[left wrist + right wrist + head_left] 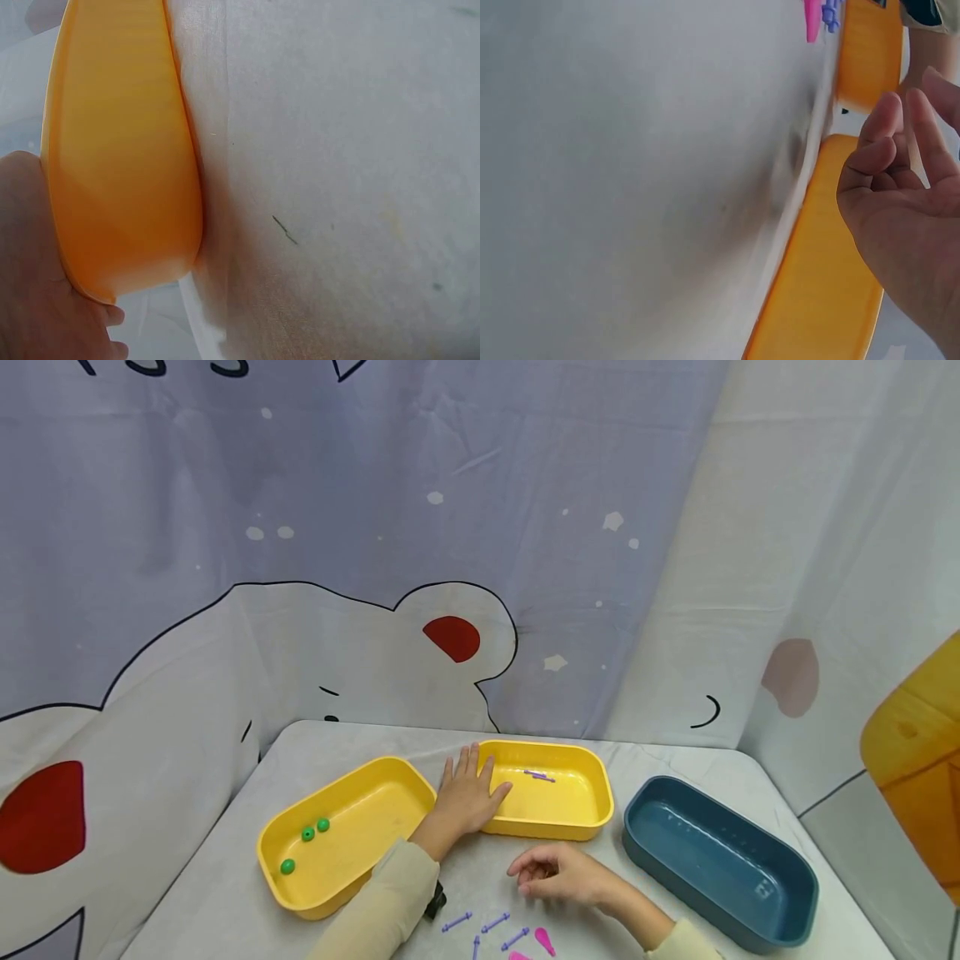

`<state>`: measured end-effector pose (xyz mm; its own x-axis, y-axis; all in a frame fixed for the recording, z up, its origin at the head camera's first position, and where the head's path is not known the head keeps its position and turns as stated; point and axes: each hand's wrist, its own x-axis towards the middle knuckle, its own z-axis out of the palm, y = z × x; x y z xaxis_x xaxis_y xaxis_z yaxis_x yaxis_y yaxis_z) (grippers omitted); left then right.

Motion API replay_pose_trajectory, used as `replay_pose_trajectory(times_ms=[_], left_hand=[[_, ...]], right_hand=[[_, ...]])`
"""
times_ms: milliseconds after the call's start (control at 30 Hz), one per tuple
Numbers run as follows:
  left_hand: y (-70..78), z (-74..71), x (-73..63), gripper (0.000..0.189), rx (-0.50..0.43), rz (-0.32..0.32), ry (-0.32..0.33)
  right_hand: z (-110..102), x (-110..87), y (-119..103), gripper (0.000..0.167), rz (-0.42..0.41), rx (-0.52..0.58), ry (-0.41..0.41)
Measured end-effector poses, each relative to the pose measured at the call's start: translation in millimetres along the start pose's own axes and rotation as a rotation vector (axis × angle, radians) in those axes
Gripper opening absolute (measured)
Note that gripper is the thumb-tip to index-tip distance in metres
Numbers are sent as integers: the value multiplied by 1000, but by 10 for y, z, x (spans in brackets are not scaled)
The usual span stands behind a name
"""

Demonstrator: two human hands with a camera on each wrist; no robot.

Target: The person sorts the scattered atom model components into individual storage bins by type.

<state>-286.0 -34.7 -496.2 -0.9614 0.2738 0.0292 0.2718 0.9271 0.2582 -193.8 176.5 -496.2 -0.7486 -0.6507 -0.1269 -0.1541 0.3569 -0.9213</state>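
Observation:
With its fingers spread, my left hand (467, 797) rests on the left rim of the middle yellow tray (592, 789). In the left wrist view this hand (37, 262) lies along the tray's edge. Two small purple rods (540, 776) lie in that tray. My right hand (562, 872) hovers in front of the tray, its fingers loosely curled and holding nothing; the right wrist view shows the same hand (907, 180). Nearer me on the table lie several purple rods with knobbed ends (496, 922) and pink teardrop-shaped pieces (544, 941), one cut off by the frame's lower edge.
Another yellow tray (360, 897) stands at the left, with three green beads (308, 833) inside. To the right is a dark blue tray (720, 877). A small black object (435, 902) shows beside the left sleeve. Printed cloth (375, 527) hangs behind the white-covered table.

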Motion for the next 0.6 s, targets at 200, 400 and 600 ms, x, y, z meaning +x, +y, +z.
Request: replay_pose_trajectory(times_ms=[200,400,600], left_hand=[[-2,-6,-7,75,-1,2,-1],[0,-6,-14,75,-4,1,-6],[-6,-1,-4,76,2,3,-4]], right_hand=[[52,15,30,24,6,-1,-31],[89,29,66,24,5,-44,-62],[130,53,95,24,23,-146,-97]])
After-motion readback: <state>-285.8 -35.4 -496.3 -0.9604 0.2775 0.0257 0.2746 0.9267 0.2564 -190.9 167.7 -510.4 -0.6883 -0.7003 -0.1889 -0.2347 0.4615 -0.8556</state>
